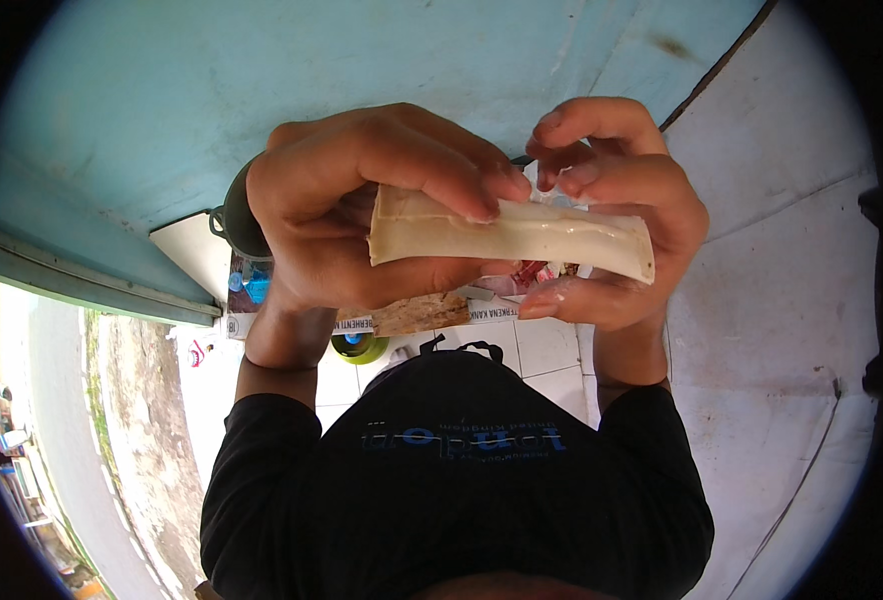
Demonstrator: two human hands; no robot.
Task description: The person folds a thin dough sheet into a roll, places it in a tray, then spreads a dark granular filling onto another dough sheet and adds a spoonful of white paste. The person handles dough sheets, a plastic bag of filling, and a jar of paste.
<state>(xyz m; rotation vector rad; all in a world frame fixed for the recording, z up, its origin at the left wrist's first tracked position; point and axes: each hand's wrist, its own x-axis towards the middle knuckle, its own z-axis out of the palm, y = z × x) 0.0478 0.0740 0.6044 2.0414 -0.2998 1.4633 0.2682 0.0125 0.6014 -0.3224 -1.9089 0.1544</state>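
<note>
A pale, narrow folded wrapper [513,232], apparently of dough, lies crosswise before my chest, with a glossy wet seam along its upper side. My left hand [381,210] grips its left half, fingers on top and thumb beneath. Around the right end curves my right hand [621,217], its fingers and thumb spread apart; whether its palm touches the wrapper cannot be told. Whitish wet residue shows on the fingertips of both hands. Below the hands, mostly hidden by them, are a brown wooden board [423,313] and some small reddish items.
A dark pot [245,217] with a loop handle stands left, behind my left hand. Blue objects [256,289] lie near it. A green basin [360,349] sits lower down, over white floor tiles [546,349]. A teal wall [186,82] rises ahead, a whitish wall [771,262] right; a street shows left.
</note>
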